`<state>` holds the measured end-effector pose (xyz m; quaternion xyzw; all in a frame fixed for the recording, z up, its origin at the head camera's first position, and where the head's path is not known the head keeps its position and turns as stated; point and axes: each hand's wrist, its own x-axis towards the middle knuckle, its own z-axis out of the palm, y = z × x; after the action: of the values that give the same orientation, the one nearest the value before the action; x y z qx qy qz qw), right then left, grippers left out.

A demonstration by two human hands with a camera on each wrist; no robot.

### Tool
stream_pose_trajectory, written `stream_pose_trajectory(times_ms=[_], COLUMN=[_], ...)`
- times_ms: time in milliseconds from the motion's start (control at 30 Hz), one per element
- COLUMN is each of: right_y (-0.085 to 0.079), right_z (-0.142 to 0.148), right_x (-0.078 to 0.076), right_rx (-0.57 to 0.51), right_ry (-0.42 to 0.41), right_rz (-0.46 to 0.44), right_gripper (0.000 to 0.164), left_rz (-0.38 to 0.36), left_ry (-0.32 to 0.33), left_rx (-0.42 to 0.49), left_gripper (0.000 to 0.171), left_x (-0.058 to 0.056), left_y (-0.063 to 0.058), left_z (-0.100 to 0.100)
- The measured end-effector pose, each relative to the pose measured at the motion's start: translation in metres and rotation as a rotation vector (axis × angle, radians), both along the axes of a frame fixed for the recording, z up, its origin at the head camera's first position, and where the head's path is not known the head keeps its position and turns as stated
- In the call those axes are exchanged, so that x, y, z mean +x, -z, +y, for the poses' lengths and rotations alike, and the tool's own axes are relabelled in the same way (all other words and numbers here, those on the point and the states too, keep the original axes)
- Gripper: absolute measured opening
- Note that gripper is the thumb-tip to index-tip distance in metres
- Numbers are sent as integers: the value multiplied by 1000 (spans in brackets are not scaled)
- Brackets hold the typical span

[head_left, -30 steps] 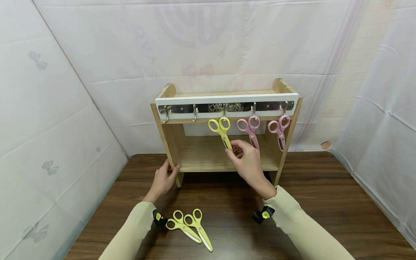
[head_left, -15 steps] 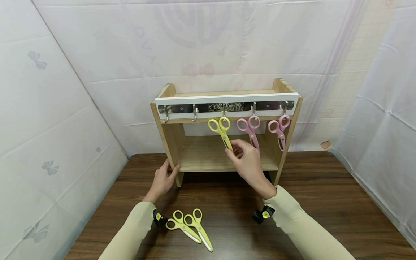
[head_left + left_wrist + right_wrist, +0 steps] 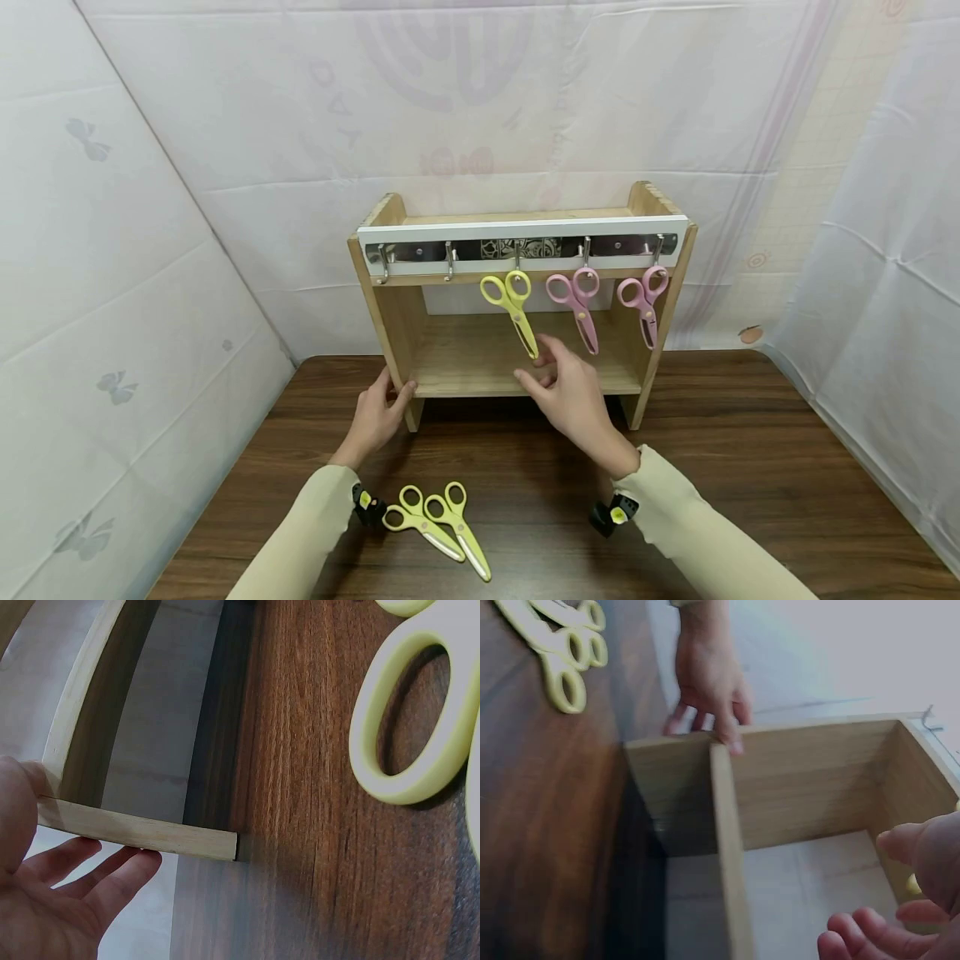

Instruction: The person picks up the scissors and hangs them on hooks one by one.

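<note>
My left hand (image 3: 375, 418) holds the lower left side of a wooden shelf (image 3: 480, 354), thumb on its front edge and inner face, fingers along the outside, as the left wrist view shows. A pair of yellow scissors (image 3: 517, 317) hangs by one handle loop from the middle hook, blades pointing down. Just below and right of its tip is my right hand (image 3: 576, 400), fingers spread and holding nothing. Two pairs of pink scissors, one (image 3: 582, 315) beside the yellow pair and another (image 3: 648, 313) at the far right, hang from the hooks on that side.
A white hook rack (image 3: 435, 225) runs across the shelf's top front; its two left hooks (image 3: 450, 260) carry nothing. Two pairs of yellow scissors, one (image 3: 430, 531) partly against the other (image 3: 470, 540), lie on the dark wooden table (image 3: 750, 467) near my left wrist.
My right hand has let go of the yellow scissors' blades and moved slightly down, leaving the pair hanging from the middle hook. My left hand has stayed on the shelf.
</note>
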<state>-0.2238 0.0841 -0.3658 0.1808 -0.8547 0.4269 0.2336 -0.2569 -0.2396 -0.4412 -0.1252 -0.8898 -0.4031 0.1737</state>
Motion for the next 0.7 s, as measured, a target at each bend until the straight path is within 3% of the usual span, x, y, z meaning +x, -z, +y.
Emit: stream_pose_trajectory(times_ms=[333,700], right_y=[43,68], right_z=[-4,-26], right_x=[29,59], right_rx=[131,329], right_ry=[-83,-242], right_rz=[-158,-328], right_gripper=[76,90], left_rz=[-3,-12], left_ry=[0,-10], left_rx=[-9,-11], left_gripper=[48,49], left_x=[0,0], left_y=[-1,-1], left_z=[0,1])
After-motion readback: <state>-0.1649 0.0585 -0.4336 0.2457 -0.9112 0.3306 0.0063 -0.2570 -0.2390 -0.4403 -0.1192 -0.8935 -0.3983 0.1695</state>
